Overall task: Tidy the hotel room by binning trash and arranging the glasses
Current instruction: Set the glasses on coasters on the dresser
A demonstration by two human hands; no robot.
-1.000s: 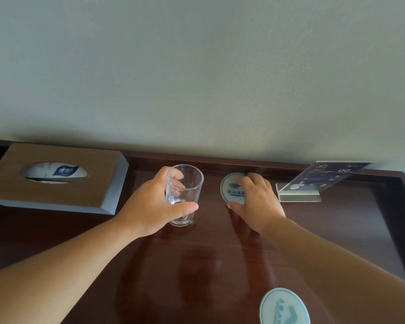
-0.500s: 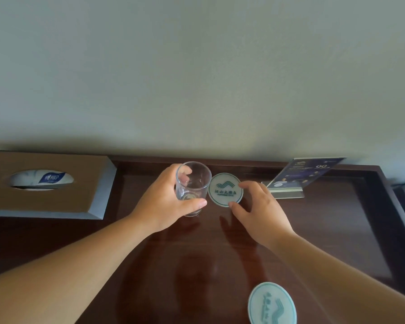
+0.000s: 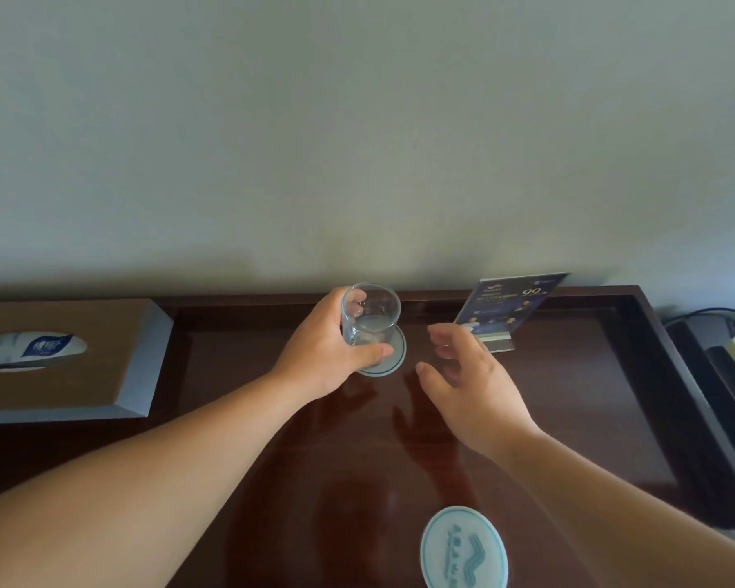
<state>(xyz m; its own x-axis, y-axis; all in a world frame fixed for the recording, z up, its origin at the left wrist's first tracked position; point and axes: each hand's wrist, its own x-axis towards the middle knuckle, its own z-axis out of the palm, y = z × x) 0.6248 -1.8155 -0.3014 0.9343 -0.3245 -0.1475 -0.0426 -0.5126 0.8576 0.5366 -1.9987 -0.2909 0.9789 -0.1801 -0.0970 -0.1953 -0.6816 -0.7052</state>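
Note:
My left hand (image 3: 321, 354) grips a clear drinking glass (image 3: 370, 314) near the back of the dark wooden tabletop (image 3: 357, 481). The glass stands upright over a round pale coaster (image 3: 393, 356), which shows only at its right and lower edge; I cannot tell whether the glass touches it. My right hand (image 3: 469, 381) hovers just right of that coaster with fingers spread and relaxed, holding nothing. A second round coaster (image 3: 463, 549) with a teal logo lies near the front edge.
A wooden tissue box (image 3: 73, 358) sits at the left. A slanted blue card in a clear stand (image 3: 508, 307) is at the back right, close to my right hand. Cables and a device (image 3: 726, 358) lie beyond the table's right rim. The wall rises right behind.
My left hand has carried the glass rightwards over the coaster. My right hand has let go of that coaster and drawn back to the right, fingers open.

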